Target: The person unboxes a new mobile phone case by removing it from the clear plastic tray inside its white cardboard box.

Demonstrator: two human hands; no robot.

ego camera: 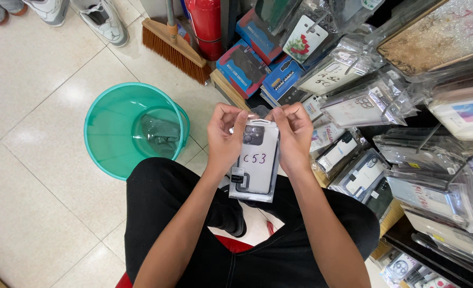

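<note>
A clear plastic phone-case package (258,162) with a white hang tab is held upright above my lap. My left hand (225,136) grips its upper left edge, fingers pinched at the top. My right hand (294,136) grips the upper right edge, fingertips also at the top by the tab. Handwritten marks show on the front of the package. I sit with legs in black trousers (162,213) beneath it.
A teal plastic bucket (113,154) stands on the tiled floor at left. A broom (175,48) and a red fire extinguisher (205,26) are behind it. Racks of hanging packaged phone cases (375,106) fill the right side. Another person's shoes (103,18) show at top left.
</note>
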